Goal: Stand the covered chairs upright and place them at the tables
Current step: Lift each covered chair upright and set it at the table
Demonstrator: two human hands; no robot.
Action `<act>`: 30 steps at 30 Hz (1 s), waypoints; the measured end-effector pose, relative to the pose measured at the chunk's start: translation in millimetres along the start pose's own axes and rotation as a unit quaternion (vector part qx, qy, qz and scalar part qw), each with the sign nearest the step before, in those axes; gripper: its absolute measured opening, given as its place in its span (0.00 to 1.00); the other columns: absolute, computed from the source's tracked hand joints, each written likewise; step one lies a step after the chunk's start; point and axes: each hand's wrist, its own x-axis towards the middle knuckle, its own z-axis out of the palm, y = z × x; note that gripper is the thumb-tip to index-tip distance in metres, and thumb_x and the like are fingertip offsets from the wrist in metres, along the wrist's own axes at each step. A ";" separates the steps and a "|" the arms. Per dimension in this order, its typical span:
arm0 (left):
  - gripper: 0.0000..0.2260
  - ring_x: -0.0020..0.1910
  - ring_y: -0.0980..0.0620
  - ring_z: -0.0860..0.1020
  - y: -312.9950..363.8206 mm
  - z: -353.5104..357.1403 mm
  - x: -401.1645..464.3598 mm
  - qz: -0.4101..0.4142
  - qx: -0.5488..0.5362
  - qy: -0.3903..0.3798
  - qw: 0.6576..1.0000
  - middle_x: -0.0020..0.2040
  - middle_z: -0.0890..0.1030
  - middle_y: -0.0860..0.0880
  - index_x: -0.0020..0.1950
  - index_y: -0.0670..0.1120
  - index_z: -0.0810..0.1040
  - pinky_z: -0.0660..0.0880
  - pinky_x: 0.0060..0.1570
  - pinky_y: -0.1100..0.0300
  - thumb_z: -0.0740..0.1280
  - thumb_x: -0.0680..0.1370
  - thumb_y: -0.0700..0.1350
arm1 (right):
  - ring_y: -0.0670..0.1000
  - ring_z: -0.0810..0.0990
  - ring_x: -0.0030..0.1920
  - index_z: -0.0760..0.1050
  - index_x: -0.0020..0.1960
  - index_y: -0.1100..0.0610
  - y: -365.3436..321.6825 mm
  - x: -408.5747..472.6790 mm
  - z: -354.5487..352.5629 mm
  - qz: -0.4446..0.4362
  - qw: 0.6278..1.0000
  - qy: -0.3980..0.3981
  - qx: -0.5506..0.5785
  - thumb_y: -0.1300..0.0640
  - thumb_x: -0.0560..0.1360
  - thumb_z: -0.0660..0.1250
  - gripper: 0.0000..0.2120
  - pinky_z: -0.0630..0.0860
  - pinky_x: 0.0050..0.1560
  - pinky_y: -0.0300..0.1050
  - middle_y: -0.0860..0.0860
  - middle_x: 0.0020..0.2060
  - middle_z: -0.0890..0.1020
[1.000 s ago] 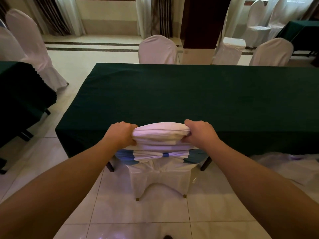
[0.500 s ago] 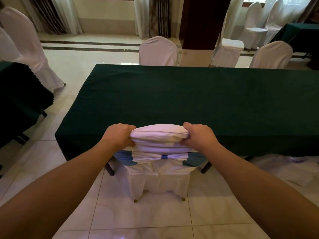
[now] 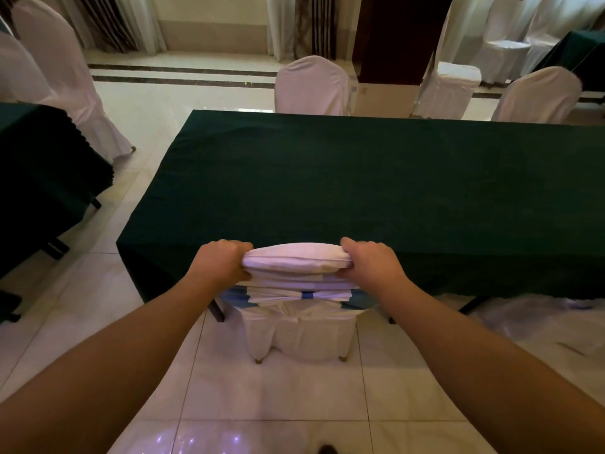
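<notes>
At far left, a side table (image 3: pixel 39 172) with a dark cloth is cut off by the frame edge, two covered chairs (image 3: pixel 65 80) beyond it. The left hand (image 3: pixel 220 261) has its fingers curled tight over the left end of the chair (image 3: pixel 299 322) top; the right hand (image 3: pixel 371 262) is clenched on the right end. The chair stands upright on the floor tiles (image 3: pixel 278 391), tucked against the near edge of the green table (image 3: pixel 376 178) — its seat is hidden under the cloth, its front legs unseen. A blue sash (image 3: pixel 307 295) crosses its back. Right of it, white fabric (image 3: pixel 540 322) on the floor is too blurred to identify. Compared with a second ago, the chair sits slightly further under the table — the grips are unchanged.
</notes>
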 end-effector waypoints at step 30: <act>0.35 0.59 0.48 0.74 -1.0 1.3 -15.6 -0.051 -0.185 0.041 0.981 0.63 0.74 0.51 0.68 0.57 0.69 0.74 0.53 0.51 0.75 0.65 0.65 | 0.54 0.72 0.62 0.63 0.71 0.44 -26.7 -31.3 -15.9 0.060 0.997 0.018 0.048 0.34 0.65 0.74 0.40 0.73 0.59 0.59 0.49 0.62 0.73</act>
